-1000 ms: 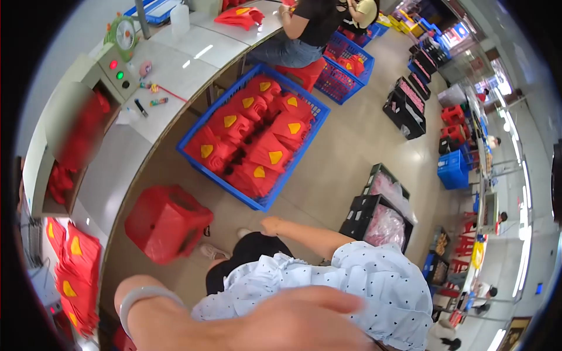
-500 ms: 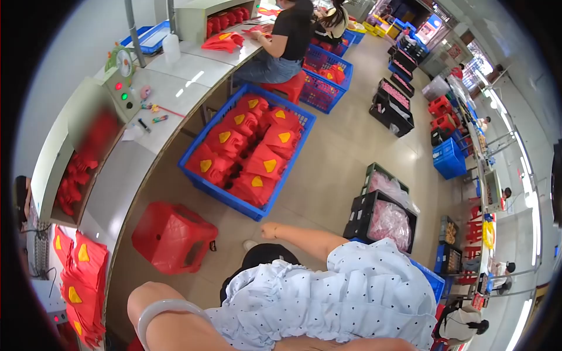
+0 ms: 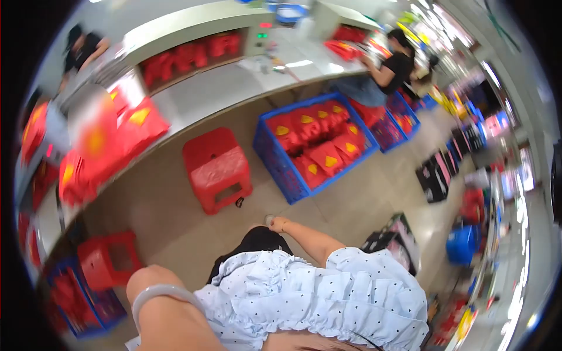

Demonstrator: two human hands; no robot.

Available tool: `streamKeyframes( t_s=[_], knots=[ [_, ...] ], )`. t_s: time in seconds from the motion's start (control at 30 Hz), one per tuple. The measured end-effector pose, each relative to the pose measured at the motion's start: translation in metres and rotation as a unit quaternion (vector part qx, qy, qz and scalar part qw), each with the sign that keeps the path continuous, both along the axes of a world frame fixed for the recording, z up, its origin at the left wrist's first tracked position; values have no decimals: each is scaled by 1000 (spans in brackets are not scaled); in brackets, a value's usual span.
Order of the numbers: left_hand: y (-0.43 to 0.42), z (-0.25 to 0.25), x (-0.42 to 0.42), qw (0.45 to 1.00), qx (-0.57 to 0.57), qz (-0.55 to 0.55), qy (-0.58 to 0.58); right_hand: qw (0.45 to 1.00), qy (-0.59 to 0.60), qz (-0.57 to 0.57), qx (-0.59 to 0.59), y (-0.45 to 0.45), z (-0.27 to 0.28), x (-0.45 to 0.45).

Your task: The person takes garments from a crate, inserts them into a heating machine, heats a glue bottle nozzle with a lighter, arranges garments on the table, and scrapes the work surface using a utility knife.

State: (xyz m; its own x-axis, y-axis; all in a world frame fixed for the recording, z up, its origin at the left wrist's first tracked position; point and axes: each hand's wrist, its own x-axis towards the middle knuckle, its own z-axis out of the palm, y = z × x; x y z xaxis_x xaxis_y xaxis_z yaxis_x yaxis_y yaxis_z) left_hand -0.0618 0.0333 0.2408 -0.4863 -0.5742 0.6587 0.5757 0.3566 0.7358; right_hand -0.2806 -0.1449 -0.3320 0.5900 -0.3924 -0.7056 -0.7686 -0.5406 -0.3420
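My right arm hangs down from the ruffled, dotted blouse point(image 3: 328, 286), and my right hand point(image 3: 277, 224) is beside my dark-clothed leg. Its fingers are too small and turned away to read, and nothing is seen in it. At the lower left my left forearm point(image 3: 172, 313) wears a pale bangle point(image 3: 167, 291); the hand itself is out of frame. A red stool point(image 3: 218, 169) stands ahead, left of my right hand. Beyond it on the floor, a blue crate point(image 3: 281, 169) holds folded red pieces with yellow patches point(image 3: 326, 157).
A long worktable point(image 3: 205, 98) carries a machine point(image 3: 196, 32) with red pieces inside; more red pieces point(image 3: 140, 120) lie at its left. A seated person point(image 3: 398, 67) works farther along. Another stool point(image 3: 108, 260) and crate point(image 3: 111, 304) stand lower left. Black crates point(image 3: 433, 178) are at right.
The view has swung left, shifting the crate and stool rightward and bringing a second stool and crate into sight. The left hand, blurred near the camera a second ago, has dropped out of frame.
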Motion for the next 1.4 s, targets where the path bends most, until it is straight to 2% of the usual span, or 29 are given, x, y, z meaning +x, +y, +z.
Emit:
streamKeyframes(
  t_s=[0.07,0.1,0.2,0.37,0.43,0.57,0.6,0.7,0.73,0.8,0.87,1.0,1.07,1.13,1.2,1.27,1.33,1.4],
  knots=[
    [45,-3,18,997,0,73,15,1000,-6,6,6,18,1,29],
    [56,1,27,993,1,115,22,998,0,58,10,29,1,44],
    [125,-1,44,970,0,238,43,999,-13,37,32,39,-1,86],
    [197,-18,95,920,5,382,88,973,46,219,50,24,-24,167],
    [218,-19,104,897,4,431,93,973,65,217,51,22,-39,203],
    [263,-21,128,853,-8,514,93,947,97,291,101,28,-64,304],
    [269,-17,134,839,-8,536,94,935,103,324,102,28,-68,331],
    [297,-10,154,797,-6,598,85,836,-52,541,82,53,-99,418],
    [307,-10,153,782,-9,617,84,817,-50,569,86,75,-96,451],
    [333,-13,151,758,-15,645,97,874,2,483,56,122,-82,507],
    [360,-23,151,741,-33,663,106,878,28,478,9,175,-52,558],
    [425,-36,151,723,-50,681,106,860,-29,507,43,267,-94,627],
    [460,-47,152,660,-56,748,-28,839,32,543,22,324,-84,643],
    [505,-71,149,645,40,761,-58,829,62,555,23,386,-87,656],
    [558,-113,146,627,146,757,-117,788,-19,614,47,437,-102,661],
    [620,-124,143,440,412,789,-119,803,-25,586,103,492,-83,662],
    [652,-175,149,89,504,851,-119,805,-19,583,108,538,-75,662],
    [697,-244,146,-139,631,711,-277,809,-20,576,117,599,-53,664]
  ],
)
